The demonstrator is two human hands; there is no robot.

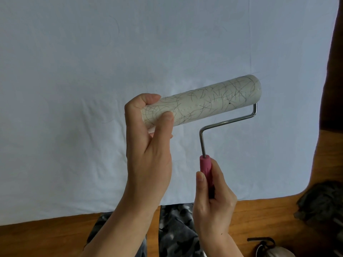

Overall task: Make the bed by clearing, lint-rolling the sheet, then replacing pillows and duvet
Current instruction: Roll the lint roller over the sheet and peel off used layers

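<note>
Lint roller (202,101): held in the air above the pale blue sheet (92,71), its roll covered in dark hairs. Left hand (148,145): fingers and thumb curled round the roll's left end, thumb pressed on the sticky surface. Right hand (213,197): clamped round the pink handle (205,167), near side. Wooden floor (259,216) at the near edge.

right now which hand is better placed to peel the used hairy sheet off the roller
Left. The left hand already has its grip on the free end of the hair-covered roll, thumb on the sheet. The right hand is wrapped round the pink handle, steadying the tool.
</note>
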